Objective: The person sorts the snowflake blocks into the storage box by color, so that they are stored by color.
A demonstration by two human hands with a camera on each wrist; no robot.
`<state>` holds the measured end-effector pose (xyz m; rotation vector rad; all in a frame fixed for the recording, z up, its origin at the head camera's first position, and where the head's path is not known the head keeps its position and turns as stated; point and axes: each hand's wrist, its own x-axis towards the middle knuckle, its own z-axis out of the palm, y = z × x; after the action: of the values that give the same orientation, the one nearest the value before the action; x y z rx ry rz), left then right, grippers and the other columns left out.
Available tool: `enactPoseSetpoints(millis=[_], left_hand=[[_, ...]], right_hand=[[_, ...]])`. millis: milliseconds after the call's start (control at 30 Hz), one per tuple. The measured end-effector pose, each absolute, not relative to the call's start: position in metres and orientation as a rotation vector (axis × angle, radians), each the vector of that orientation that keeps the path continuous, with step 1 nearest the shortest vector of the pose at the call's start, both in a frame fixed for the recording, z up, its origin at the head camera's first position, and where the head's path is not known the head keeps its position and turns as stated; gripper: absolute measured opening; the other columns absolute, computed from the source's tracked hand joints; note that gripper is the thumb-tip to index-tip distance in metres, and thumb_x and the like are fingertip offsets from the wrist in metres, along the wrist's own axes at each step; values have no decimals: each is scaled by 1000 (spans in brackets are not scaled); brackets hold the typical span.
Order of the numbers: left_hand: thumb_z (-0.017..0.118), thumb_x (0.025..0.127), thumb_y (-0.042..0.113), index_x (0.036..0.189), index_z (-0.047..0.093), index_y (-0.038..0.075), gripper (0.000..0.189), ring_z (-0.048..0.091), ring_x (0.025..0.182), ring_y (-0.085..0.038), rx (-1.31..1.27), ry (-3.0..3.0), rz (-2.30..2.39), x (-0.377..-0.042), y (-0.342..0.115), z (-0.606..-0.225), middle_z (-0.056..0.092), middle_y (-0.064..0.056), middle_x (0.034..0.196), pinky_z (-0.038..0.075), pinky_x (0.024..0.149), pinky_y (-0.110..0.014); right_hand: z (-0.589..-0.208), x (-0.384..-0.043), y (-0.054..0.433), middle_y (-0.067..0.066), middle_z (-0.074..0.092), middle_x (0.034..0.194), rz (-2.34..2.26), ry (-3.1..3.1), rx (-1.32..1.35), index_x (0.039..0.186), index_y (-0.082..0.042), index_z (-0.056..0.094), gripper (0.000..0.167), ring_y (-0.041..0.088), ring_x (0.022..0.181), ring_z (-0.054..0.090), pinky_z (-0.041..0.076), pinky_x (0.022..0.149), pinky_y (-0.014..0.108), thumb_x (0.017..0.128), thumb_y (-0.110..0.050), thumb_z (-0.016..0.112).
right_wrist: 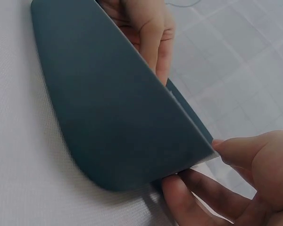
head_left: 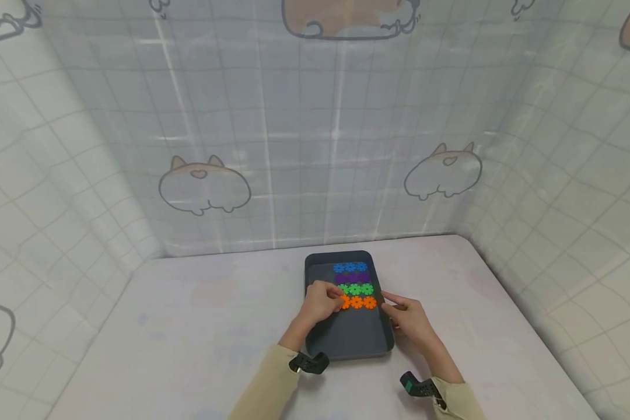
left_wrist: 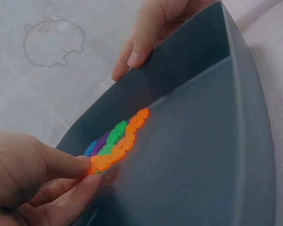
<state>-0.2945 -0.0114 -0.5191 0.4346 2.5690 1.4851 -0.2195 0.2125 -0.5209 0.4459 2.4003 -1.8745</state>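
Note:
A dark grey tray (head_left: pixel 346 338) holds rows of flower-shaped plastic discs. From the far side come blue discs (head_left: pixel 350 267), purple discs (head_left: pixel 353 278), green discs (head_left: pixel 355 289) and orange discs (head_left: pixel 357 302). My left hand (head_left: pixel 322 300) reaches inside, and its thumb and finger pinch the orange disc (left_wrist: pixel 98 163) at the row's left end. A tiny green spot shows by the fingertips. My right hand (head_left: pixel 408 318) grips the tray's right wall; in the right wrist view its thumb (right_wrist: pixel 236 148) lies at the rim, with fingers lower down on the outside.
Under the tray is a pale table (head_left: pixel 215 326). Curtain-like walls (head_left: pixel 304 146) with a grid and cartoon animals enclose the back and both sides. A black band (head_left: pixel 308 363) sits on the left wrist, another band (head_left: pixel 422 389) on the right.

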Motion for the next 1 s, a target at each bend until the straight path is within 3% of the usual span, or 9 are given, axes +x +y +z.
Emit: enactPoseSetpoints(millis=[300, 1000], left_hand=[[73, 83, 2, 99, 75, 0, 17, 64, 59, -11, 477, 2612, 1422, -293, -12, -520, 70, -4, 77, 55, 56, -29], [78, 80, 6, 90, 76, 4, 11, 62, 66, -12, 442, 2820, 1279, -290, -8, -519, 69, -2, 77, 55, 58, -28]], right_hand=[[-521, -218, 213, 11, 68, 94, -1888, 2394, 441, 134, -10, 61, 41, 21, 69, 59, 54, 56, 34, 94, -16, 65], [-522, -220, 211, 9, 66, 89, -1872, 2409, 475, 133, -13, 62, 40, 20, 68, 56, 51, 55, 32, 93, -18, 66]])
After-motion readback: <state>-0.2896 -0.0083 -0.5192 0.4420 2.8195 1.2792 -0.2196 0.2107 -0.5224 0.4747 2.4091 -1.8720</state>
